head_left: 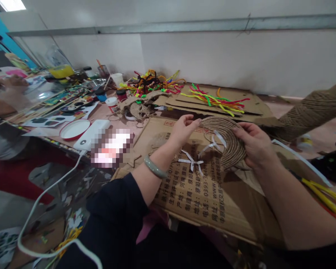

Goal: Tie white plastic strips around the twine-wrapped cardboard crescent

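A red-rimmed white lid [75, 130] is sitting near the bench's [118, 122] front edge, white power bank [92, 135] just beside it. The left hand [186, 129] is reaching the left end of a coiled rope piece [235, 149] — can't tell if those fingers are pinching or just touching. The coil's being held over the cardboard sheet [168, 194], toward its far right corner — white ties [220, 138] showing along the inner curve. The right hand [254, 145] is pinching the right rim, thumb on top.

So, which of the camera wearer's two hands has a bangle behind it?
The left hand: a grey-green bangle sits behind its wrist; none shows behind the right hand.
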A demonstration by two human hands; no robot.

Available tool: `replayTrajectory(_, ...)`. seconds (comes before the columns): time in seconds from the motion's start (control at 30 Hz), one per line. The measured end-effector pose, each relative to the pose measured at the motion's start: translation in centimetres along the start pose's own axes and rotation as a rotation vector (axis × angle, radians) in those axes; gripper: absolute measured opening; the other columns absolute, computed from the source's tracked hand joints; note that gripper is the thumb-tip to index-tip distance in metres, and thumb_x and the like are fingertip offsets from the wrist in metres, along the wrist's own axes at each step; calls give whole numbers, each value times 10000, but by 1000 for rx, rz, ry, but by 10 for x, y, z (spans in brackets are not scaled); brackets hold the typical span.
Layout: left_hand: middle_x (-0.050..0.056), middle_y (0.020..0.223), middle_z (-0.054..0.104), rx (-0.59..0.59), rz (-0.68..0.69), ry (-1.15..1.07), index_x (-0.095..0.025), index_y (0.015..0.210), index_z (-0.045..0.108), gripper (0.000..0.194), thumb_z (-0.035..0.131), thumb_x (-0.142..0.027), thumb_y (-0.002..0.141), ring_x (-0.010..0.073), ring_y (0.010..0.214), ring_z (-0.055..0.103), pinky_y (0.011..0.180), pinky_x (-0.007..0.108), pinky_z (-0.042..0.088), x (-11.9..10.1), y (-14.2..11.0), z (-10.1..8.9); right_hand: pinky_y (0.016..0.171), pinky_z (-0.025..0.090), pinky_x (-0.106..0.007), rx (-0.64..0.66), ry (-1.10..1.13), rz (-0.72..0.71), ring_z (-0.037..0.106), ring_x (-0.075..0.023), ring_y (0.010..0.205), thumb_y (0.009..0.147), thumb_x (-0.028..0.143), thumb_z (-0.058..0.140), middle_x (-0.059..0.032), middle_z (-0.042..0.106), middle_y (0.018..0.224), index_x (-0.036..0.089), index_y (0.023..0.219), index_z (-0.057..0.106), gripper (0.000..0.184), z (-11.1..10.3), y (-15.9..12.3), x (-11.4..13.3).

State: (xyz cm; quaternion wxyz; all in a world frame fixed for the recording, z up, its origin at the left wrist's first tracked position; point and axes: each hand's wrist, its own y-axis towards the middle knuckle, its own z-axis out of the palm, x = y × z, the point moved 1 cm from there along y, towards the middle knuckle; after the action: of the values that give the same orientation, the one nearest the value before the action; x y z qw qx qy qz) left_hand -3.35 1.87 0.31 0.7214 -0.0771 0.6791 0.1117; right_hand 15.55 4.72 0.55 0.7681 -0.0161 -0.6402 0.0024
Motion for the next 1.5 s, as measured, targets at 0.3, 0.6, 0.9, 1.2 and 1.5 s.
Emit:
replayTrajectory(0.3, 14, 634, 637, 392, -356, -190, -120, 794, 624, 150, 624, -266, 830, 58, 521, 577, 490, 175, 394, 0, -17, 17, 575, 460, -256, 18, 12, -72, 540, -100, 604, 568, 232, 728, 23, 603, 681, 208, 773, 577, 256, 3, -3, 0)
replayTrajectory(0.6, 16, 648, 648, 528, -323, -146, -121, 678, 637, 219, 628, -278, 830, 64, 549, 578, 558, 190, 454, 4, -22, 21, 538, 455, -256, 87, -80, -79, 537, -113, 593, 551, 330, 792, 31, 608, 683, 237, 780, 580, 326, 7, -9, -3)
replayTrajectory(0.9, -4, 592, 592, 391, -317, -204, -135, 680, 579, 205, 621, -271, 827, 64, 526, 558, 529, 199, 418, 2, -19, 19, 488, 428, -239, 117, -32, -94, 519, -104, 550, 698, 470, 688, 26, 581, 688, 240, 823, 585, 281, 6, -12, -4)
replayTrajectory(1.2, -30, 589, 571, 12, -110, -340, -174, 672, 524, 226, 617, -338, 797, 67, 548, 576, 527, 186, 405, -5, 2, -6, 796, 491, -380, 407, -837, -368, 623, -214, 857, 822, 344, 523, -62, 673, 900, 224, 872, 621, 163, 11, -17, -17)
replayTrajectory(1.5, -36, 570, 595, -83, -73, -436, -190, 642, 543, 220, 688, -339, 714, 73, 504, 572, 497, 190, 427, 4, 10, -9, 1004, 379, -445, 831, -1368, -738, 454, -286, 1173, 900, 413, 477, -125, 628, 1110, 155, 1059, 666, 357, 32, -46, -20)
